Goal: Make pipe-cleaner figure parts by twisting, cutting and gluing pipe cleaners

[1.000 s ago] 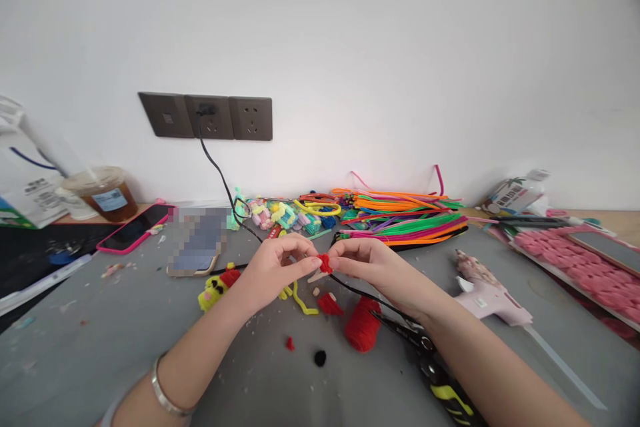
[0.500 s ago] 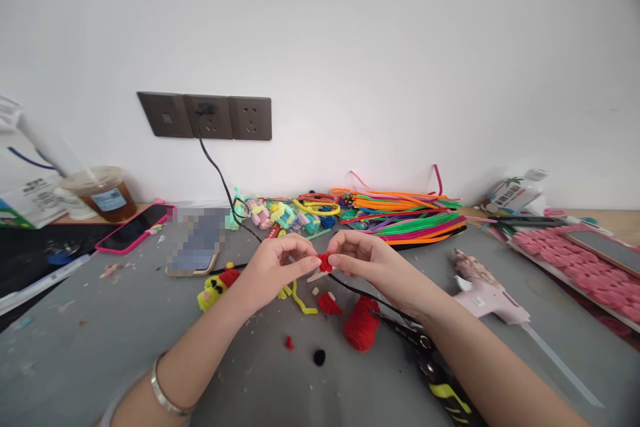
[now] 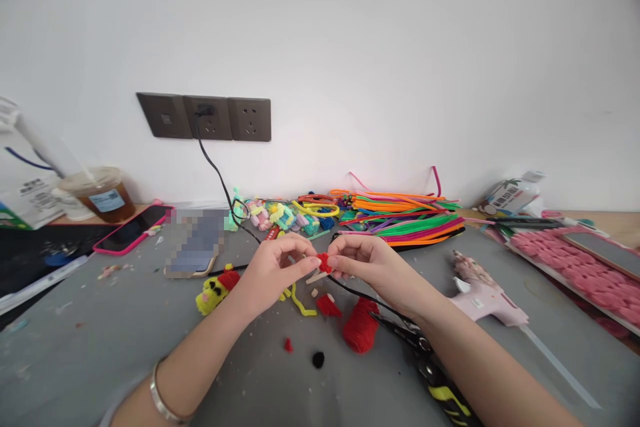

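Between the fingertips of my left hand (image 3: pixel 285 270) and my right hand (image 3: pixel 363 260) is a small red fuzzy piece (image 3: pixel 324 262), pinched from both sides. It looks like bent pipe cleaner; its exact shape is partly covered by the fingers. Just below it lies a pale flat stick (image 3: pixel 317 275). On the grey table under my hands are a red scrap (image 3: pixel 329 305), a fuzzy red roll (image 3: pixel 361 325), a black pompom (image 3: pixel 319 359) and a yellow pipe cleaner (image 3: pixel 303 303). Beside my left wrist sits a yellow figure with a red top (image 3: pixel 213 293).
Black pliers (image 3: pixel 425 353) lie under my right forearm, with a pink glue gun (image 3: pixel 487 297) to the right. Colourful pipe cleaners (image 3: pixel 415 213) line the wall. Phones (image 3: pixel 135 230) and a cup of brown drink (image 3: pixel 103 193) stand left. A black cord (image 3: pixel 215 163) runs from the socket.
Both hands stay in nearly the same place, still pinching the red piece. The view has shifted very slightly; nothing on the table has visibly moved.
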The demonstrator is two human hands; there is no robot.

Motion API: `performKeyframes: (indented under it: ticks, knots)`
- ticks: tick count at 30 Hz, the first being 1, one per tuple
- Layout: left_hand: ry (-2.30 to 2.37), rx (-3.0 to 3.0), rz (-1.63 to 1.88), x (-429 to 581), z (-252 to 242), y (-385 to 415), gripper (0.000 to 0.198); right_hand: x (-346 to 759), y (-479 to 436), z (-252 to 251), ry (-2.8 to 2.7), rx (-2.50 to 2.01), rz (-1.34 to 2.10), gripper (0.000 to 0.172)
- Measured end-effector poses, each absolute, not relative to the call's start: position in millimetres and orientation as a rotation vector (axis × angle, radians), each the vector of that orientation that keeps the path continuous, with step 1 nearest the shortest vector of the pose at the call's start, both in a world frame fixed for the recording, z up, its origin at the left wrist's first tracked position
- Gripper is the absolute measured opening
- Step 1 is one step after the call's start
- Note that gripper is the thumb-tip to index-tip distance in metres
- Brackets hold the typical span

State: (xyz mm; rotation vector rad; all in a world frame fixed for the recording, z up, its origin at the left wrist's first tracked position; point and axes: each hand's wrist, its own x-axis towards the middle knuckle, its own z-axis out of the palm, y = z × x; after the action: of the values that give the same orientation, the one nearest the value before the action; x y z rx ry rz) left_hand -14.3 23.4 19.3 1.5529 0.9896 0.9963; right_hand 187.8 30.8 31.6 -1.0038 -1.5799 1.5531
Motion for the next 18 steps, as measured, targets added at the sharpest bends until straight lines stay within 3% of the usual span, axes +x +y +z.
performKeyframes:
  ticks: [18]
  knots:
    - [0.931, 1.535, 1.048, -13.2, 15.9, 23.4, 0.019, 186.5, 30.0, 35.4, -1.563, -0.930, 1.573, 0.021]
